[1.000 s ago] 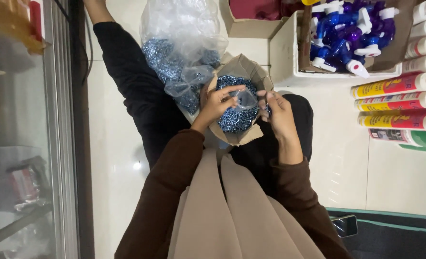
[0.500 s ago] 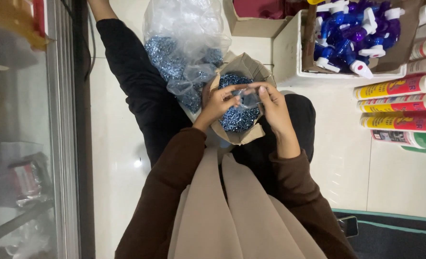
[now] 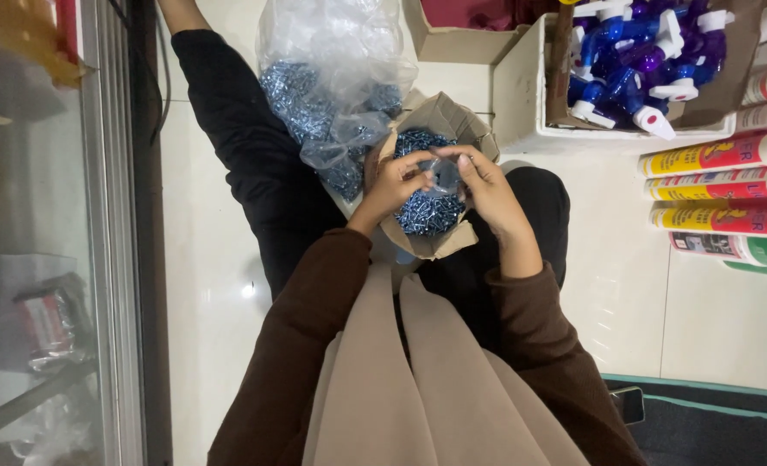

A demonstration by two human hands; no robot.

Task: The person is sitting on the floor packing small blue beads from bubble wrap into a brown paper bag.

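Both hands meet over an open cardboard box [image 3: 440,246] that rests on the person's lap: the left hand [image 3: 396,183] and the right hand [image 3: 487,185] are drawn together, fingertips nearly touching, and between them they pinch a small clear plastic bag [image 3: 443,175] just above the box's contents. Whether the little bag has anything in it cannot be told. The box is full of small silvery-blue screws [image 3: 427,211], and its flaps stand up around the hands. Brown sleeves [image 3: 314,302] run back from both wrists, with two strips of beige cloth [image 3: 418,371] hanging between them. Just beyond the box, touching its far flap, a large clear plastic sack [image 3: 332,78] lies on the white tiled floor [image 3: 202,259] with more of the same screws heaped inside. The person's legs in black trousers [image 3: 245,147] spread to either side of the box. To the right, a white box [image 3: 521,95] holds blue and purple spray bottles [image 3: 634,60], and beside it lies a row of yellow and white tubes [image 3: 720,185]. A phone [image 3: 629,404] lies on a dark mat [image 3: 711,427] near the right elbow.
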